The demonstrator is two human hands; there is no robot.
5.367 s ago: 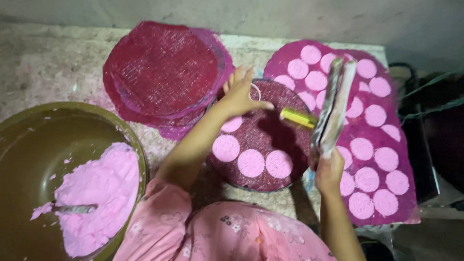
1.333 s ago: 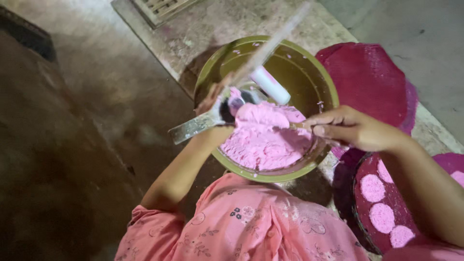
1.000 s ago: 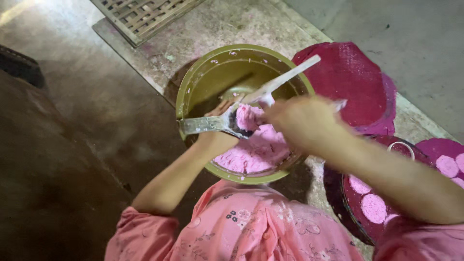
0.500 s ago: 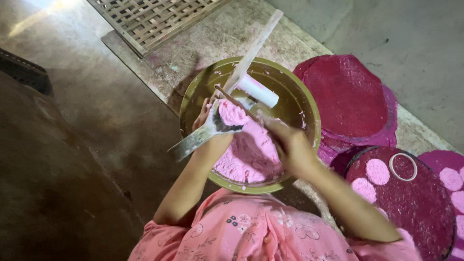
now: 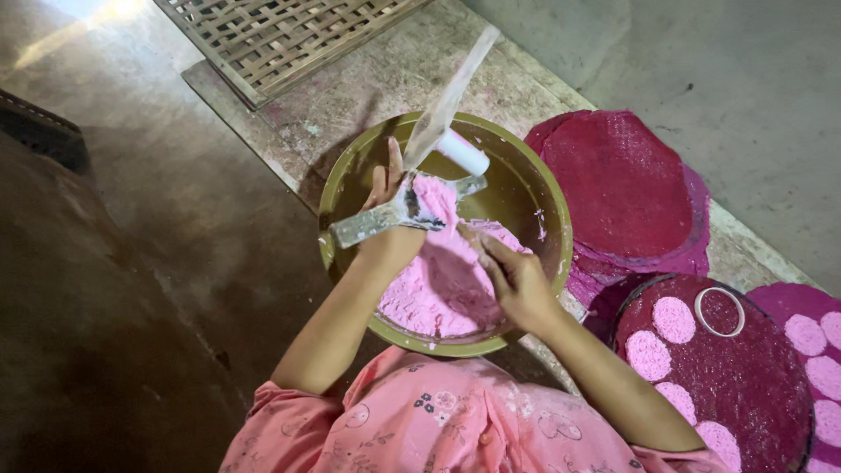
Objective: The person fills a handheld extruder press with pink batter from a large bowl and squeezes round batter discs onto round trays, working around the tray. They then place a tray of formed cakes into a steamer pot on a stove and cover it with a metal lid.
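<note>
- Pink dough is filling the near half of a round olive-green bowl, which is sitting on a speckled stone slab rather than on a desk.
- The left hand is reaching over the bowl's left rim and is closing around a flat metal scraper; the blade is sticking out to the left past the rim, and a lump of the pink dough is sitting on the tool beside the hand.
- A long pale strip (material cannot be told) is rising from that hand up past the far rim.
- A short white cylinder is lying inside the bowl against the far wall.
- The right hand is resting over the dough with its fingers curling partly shut; the fingertips are touching the dough, and whether they are pinching a piece cannot be told.
- Dark red woven mats are lying stacked just right of the bowl.
- Another round mat at lower right is carrying flat pink discs and a thin white ring.
- A woven bamboo tray is lying at the top.
</note>
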